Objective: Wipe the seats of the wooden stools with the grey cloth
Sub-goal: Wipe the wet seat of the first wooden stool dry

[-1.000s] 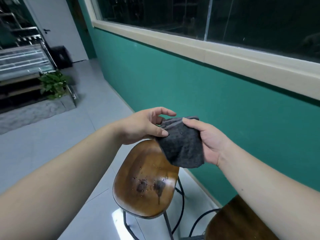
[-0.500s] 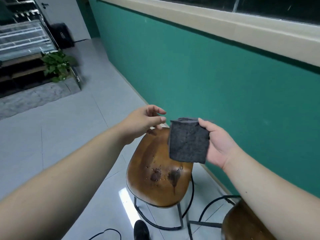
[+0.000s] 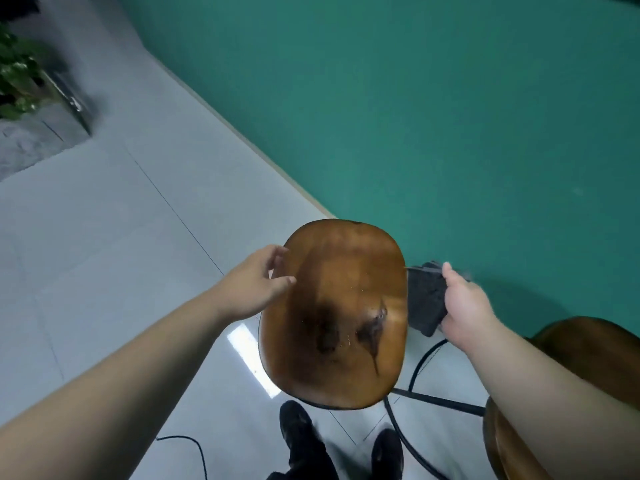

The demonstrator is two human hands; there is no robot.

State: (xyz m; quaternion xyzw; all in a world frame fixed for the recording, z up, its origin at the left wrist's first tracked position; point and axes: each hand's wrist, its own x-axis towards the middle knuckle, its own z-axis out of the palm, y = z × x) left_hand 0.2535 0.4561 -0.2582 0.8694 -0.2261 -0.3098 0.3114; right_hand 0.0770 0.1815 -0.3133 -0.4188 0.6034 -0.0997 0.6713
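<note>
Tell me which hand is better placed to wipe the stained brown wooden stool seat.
Right: the right hand grips the folded grey cloth beside the brown wooden seat; the left hand holds nothing.

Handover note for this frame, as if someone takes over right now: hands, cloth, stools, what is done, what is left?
Left hand: empty, fingers loose, at the left edge of the near stool seat; contact unclear.
Right hand: grips the grey cloth beside the seat's right edge, off the wood.
Done: no wiping evident; dark marks sit mid-seat.
Left: wipe this seat, then the second stool at lower right.
</note>
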